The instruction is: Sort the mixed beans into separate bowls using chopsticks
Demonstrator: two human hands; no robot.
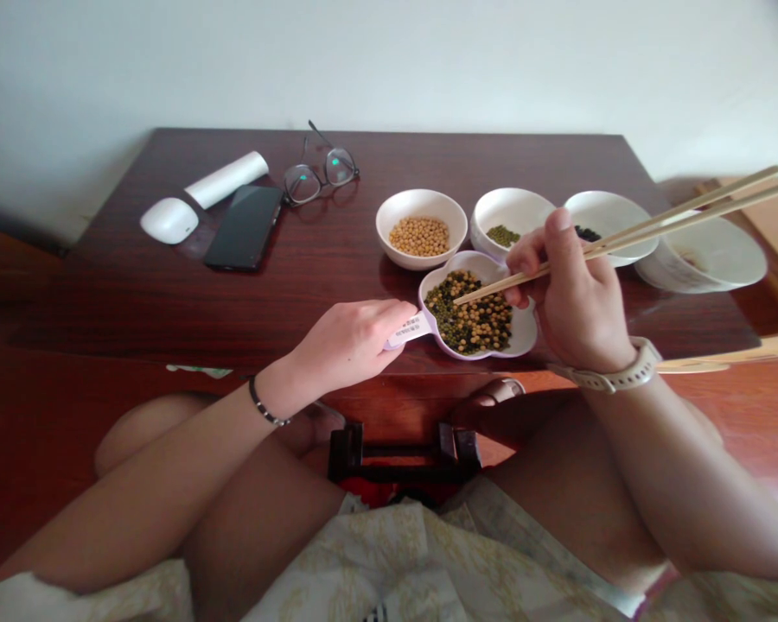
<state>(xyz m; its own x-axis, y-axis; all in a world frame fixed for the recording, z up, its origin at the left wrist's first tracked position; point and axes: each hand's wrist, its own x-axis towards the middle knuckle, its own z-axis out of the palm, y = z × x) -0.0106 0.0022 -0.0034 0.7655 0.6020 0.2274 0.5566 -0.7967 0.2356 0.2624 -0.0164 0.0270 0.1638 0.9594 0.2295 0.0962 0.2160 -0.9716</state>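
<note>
My left hand [356, 339] is closed around the handle of a lobed white dish [525, 333] with a lilac rim. Mixed beans [473, 320], yellow, green and black, lie inside it. In my right hand [577, 294] is a pair of wooden chopsticks [680, 216], their tips close together among the beans; whether they pinch one is too small to tell. Behind the dish stands a white bowl [385, 220] of yellow soybeans [419, 236]. Beside it, a second bowl [512, 203] holds green beans [502, 235], and a third bowl [613, 207] holds black beans [587, 233], partly hidden by my right hand.
A fourth white bowl [726, 250] stands at the table's right edge, its contents unclear. On the left of the dark wooden table [337, 268] lie a phone [245, 226], a white rounded case [168, 221], a white cylinder [226, 179] and eyeglasses [321, 177]. A wall [389, 69] rises behind.
</note>
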